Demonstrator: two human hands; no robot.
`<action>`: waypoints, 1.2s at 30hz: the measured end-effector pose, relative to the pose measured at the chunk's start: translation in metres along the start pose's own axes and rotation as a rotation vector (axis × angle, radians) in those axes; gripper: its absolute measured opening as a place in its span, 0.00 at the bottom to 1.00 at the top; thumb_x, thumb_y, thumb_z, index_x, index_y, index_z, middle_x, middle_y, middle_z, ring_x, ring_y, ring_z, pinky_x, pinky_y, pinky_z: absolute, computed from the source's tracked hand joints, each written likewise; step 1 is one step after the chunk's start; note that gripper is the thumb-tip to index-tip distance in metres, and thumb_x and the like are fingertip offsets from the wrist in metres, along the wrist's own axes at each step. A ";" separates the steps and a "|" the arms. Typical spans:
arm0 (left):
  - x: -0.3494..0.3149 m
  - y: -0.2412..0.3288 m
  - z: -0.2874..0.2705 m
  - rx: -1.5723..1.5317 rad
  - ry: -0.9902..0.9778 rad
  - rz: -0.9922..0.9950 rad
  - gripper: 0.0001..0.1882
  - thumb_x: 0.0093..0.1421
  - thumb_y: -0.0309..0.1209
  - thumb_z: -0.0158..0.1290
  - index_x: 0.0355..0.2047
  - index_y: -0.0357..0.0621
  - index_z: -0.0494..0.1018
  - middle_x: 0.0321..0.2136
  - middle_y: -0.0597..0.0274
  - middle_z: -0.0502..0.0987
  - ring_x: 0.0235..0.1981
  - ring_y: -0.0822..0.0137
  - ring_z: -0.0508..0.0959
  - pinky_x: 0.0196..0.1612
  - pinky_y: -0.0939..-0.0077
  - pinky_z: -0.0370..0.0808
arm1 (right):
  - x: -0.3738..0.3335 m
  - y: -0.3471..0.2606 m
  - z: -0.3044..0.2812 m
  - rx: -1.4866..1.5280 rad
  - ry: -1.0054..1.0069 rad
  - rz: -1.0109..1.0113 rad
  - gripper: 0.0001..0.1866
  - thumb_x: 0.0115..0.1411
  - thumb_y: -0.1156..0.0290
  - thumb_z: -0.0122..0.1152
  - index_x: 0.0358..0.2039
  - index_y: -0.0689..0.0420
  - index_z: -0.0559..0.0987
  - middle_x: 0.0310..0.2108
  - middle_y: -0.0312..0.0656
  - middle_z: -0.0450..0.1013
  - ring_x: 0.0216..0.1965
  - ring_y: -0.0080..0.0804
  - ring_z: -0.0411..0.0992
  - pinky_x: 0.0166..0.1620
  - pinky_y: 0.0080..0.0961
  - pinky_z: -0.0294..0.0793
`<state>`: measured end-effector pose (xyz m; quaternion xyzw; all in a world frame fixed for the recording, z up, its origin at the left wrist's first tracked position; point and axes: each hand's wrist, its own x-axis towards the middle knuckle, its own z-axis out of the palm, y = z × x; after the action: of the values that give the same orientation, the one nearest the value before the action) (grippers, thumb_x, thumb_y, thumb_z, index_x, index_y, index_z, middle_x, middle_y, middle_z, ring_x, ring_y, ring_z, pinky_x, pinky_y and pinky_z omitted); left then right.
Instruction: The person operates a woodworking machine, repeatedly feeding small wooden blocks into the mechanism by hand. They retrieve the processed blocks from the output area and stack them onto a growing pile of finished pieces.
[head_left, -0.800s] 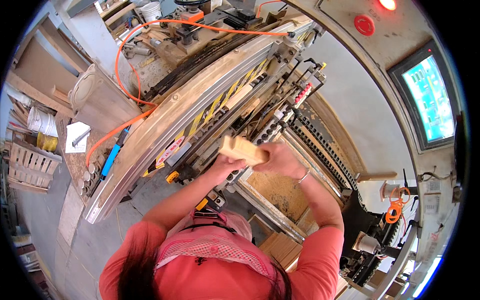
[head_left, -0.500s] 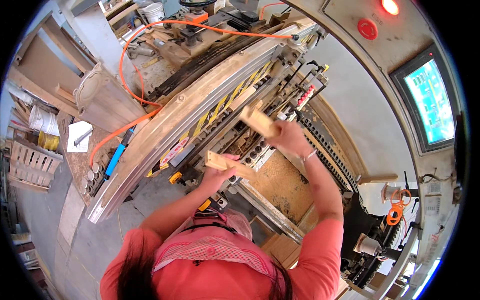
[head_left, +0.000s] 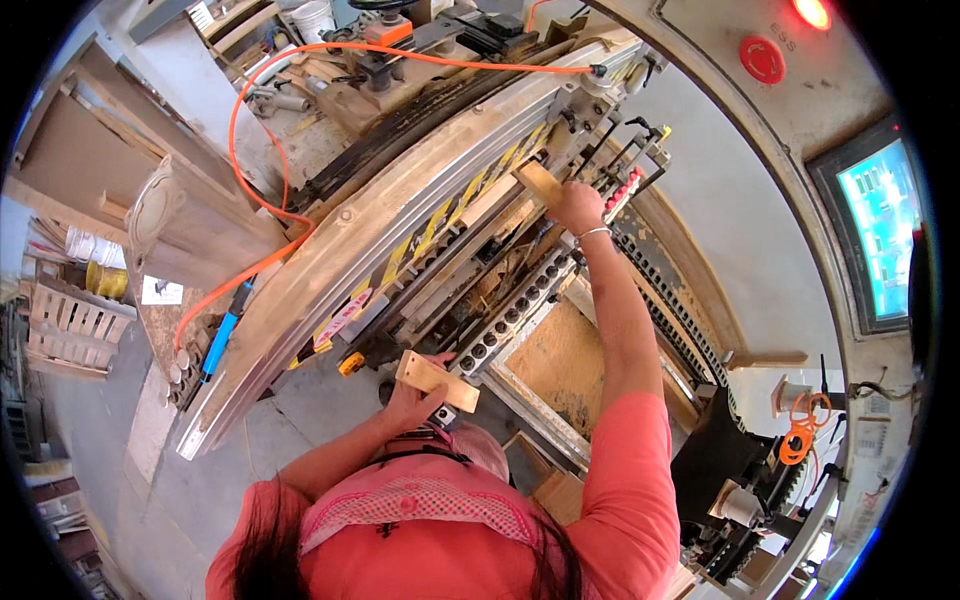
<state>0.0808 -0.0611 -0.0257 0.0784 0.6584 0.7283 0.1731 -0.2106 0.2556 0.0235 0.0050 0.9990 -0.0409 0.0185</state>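
Observation:
Close to my body, my left hand grips a short pale wooden block with small holes near one end. My right arm is stretched out over the machine. At its end my right hand is closed round a second wooden block, whose far end sticks out past the fingers. That block is beside the machine's rail and clamps; whether it touches them I cannot tell. Between my hands runs a bar with a row of round black holes.
A sawdust-covered panel lies inside the machine frame. An orange hose loops over the long curved-looking beam on the left. At right are a lit screen, a red stop button and a coiled orange hose.
My right hand has moved farther away with its block, toward the clamps. My left hand has drawn back slightly toward my body with its block. The view has shifted a little.

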 end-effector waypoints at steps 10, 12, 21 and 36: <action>0.000 0.001 -0.002 -0.108 -0.039 -0.047 0.16 0.53 0.20 0.48 0.43 0.39 0.60 0.43 0.54 0.65 0.57 0.58 0.63 0.54 0.66 0.62 | -0.013 -0.003 -0.025 0.051 -0.088 -0.021 0.26 0.40 0.50 0.68 0.31 0.59 0.80 0.33 0.50 0.77 0.37 0.44 0.76 0.41 0.35 0.76; 0.002 0.000 -0.002 -0.078 -0.057 0.016 0.17 0.53 0.20 0.48 0.43 0.39 0.60 0.42 0.55 0.65 0.57 0.57 0.62 0.55 0.65 0.61 | -0.019 0.000 -0.020 0.057 -0.049 -0.027 0.25 0.41 0.50 0.67 0.30 0.60 0.80 0.32 0.50 0.76 0.37 0.44 0.76 0.41 0.35 0.76; 0.003 0.000 -0.003 -0.072 -0.073 0.042 0.17 0.53 0.20 0.47 0.43 0.39 0.60 0.45 0.52 0.65 0.57 0.57 0.62 0.55 0.66 0.61 | -0.011 0.005 -0.009 -0.036 -0.010 -0.089 0.23 0.42 0.51 0.65 0.25 0.61 0.80 0.27 0.51 0.76 0.32 0.47 0.76 0.37 0.37 0.76; 0.011 -0.006 -0.009 0.215 -0.208 0.072 0.17 0.54 0.24 0.51 0.44 0.38 0.61 0.53 0.47 0.62 0.51 0.61 0.66 0.52 0.72 0.63 | -0.001 -0.016 -0.015 -0.065 -0.042 -0.039 0.24 0.44 0.48 0.63 0.27 0.59 0.81 0.29 0.48 0.77 0.34 0.43 0.76 0.39 0.35 0.76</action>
<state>0.0682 -0.0656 -0.0339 0.1952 0.7080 0.6471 0.2047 -0.2102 0.2413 0.0395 -0.0157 0.9991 -0.0087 0.0387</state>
